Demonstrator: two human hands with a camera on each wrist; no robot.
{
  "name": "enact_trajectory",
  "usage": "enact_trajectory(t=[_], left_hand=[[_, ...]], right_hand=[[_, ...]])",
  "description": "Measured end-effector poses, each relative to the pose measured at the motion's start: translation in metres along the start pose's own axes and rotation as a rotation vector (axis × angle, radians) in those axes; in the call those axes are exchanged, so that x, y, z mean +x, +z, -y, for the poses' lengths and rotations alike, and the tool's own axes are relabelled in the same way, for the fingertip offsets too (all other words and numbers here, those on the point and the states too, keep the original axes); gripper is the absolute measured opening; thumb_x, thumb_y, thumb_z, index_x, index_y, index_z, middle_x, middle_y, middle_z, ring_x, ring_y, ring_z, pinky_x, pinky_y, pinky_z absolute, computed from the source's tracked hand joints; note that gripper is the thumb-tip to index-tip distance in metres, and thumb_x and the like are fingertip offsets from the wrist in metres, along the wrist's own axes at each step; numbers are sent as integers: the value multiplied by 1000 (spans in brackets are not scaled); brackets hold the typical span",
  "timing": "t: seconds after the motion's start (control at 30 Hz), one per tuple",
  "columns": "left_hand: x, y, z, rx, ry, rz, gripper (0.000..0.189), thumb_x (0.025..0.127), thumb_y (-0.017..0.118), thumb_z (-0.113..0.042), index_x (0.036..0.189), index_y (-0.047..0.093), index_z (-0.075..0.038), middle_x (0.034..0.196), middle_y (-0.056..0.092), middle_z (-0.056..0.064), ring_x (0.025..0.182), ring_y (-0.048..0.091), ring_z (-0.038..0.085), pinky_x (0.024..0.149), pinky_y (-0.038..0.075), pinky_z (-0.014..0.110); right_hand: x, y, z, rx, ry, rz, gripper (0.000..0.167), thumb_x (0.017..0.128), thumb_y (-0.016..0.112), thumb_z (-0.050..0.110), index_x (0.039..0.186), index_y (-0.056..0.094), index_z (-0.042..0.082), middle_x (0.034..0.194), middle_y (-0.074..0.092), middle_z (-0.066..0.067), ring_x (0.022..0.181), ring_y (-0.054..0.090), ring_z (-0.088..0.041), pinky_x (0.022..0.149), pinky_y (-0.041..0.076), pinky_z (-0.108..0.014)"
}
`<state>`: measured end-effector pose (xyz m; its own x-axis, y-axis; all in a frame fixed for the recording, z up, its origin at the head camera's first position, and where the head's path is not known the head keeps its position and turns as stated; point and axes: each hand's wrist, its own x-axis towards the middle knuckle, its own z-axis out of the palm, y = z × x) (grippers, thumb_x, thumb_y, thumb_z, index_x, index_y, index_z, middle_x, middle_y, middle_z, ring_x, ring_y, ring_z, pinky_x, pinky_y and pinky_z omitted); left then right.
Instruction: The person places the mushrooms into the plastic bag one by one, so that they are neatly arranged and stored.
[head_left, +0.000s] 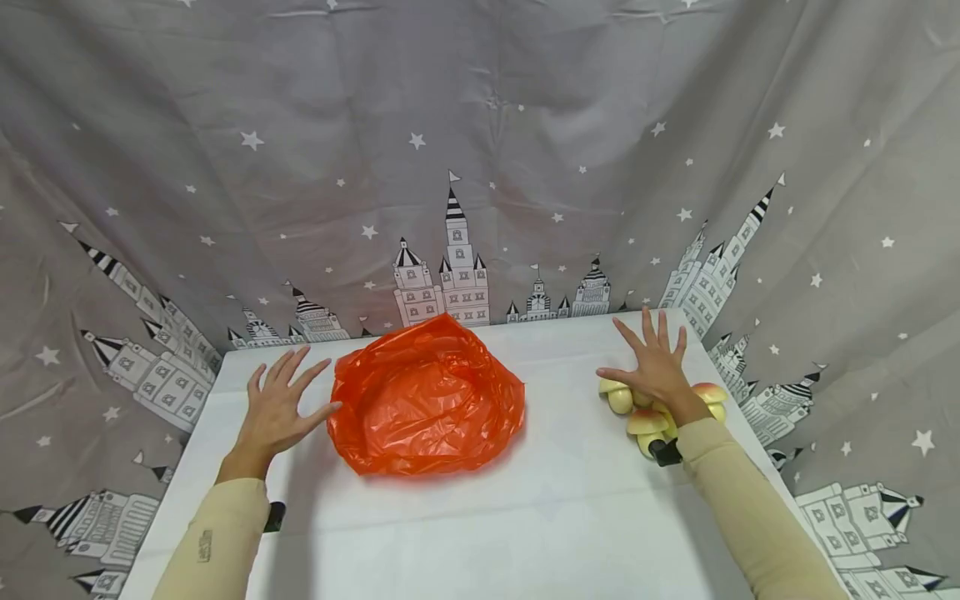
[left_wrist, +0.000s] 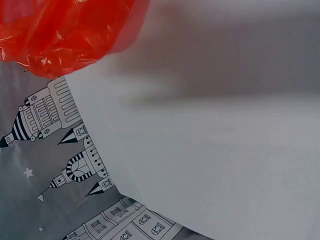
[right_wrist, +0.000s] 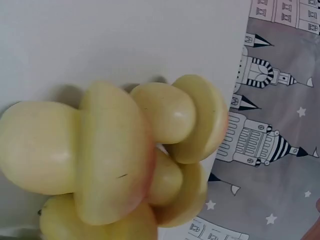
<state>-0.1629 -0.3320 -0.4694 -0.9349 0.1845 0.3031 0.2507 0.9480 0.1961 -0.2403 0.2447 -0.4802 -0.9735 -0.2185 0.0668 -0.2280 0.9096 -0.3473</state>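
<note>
An orange-red plastic bag (head_left: 427, 417) lies spread on the white table with its mouth open upward. Just to its left, my left hand (head_left: 273, 415) hovers with straight, spread fingers, the thumb close to the bag's edge. My right hand (head_left: 654, 368), also with fingers spread and holding nothing, is over a cluster of yellow toy mushrooms (head_left: 647, 422) and partly hides them. Up close in the right wrist view, several mushrooms (right_wrist: 112, 155) lie together, their pale yellow caps tinged red. Part of the bag (left_wrist: 75, 37) shows at the top left of the left wrist view.
The white table (head_left: 465, 533) ends at a grey curtain (head_left: 525, 108) printed with castles and stars, which hangs behind it and along both sides. Dark wrist straps (head_left: 275, 517) show below the beige sleeves (head_left: 750, 508).
</note>
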Motion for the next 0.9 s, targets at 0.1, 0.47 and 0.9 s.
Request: enact_trajectory(t=[0.1,0.47,0.9], left_hand=[[-3,2,-4,-46,-9,13,72,81,65,-53,140,48,-15,151,29,19,137,23,42,110,8,67],[-13,15,-14,-210,-222,128,74,82,69,-46,142,45,-10,156,18,17,136,21,49,99,22,76],[-21,33,-8,-358,-378,162,84,84,69,-47,150,31,-11,153,23,24,136,24,48,100,26,73]], right_hand=[[-3,1,-3,24,9,-10,98,78,59,71,155,22,21,158,-14,-19,141,-25,-36,104,-23,-63],[-17,9,-19,67,62,-61,90,82,64,59,153,26,18,159,-7,-19,142,-21,-40,104,-16,-68],[-31,21,-35,109,77,-164,102,78,65,65,154,22,13,160,8,-16,145,-5,-41,105,-10,-71]])
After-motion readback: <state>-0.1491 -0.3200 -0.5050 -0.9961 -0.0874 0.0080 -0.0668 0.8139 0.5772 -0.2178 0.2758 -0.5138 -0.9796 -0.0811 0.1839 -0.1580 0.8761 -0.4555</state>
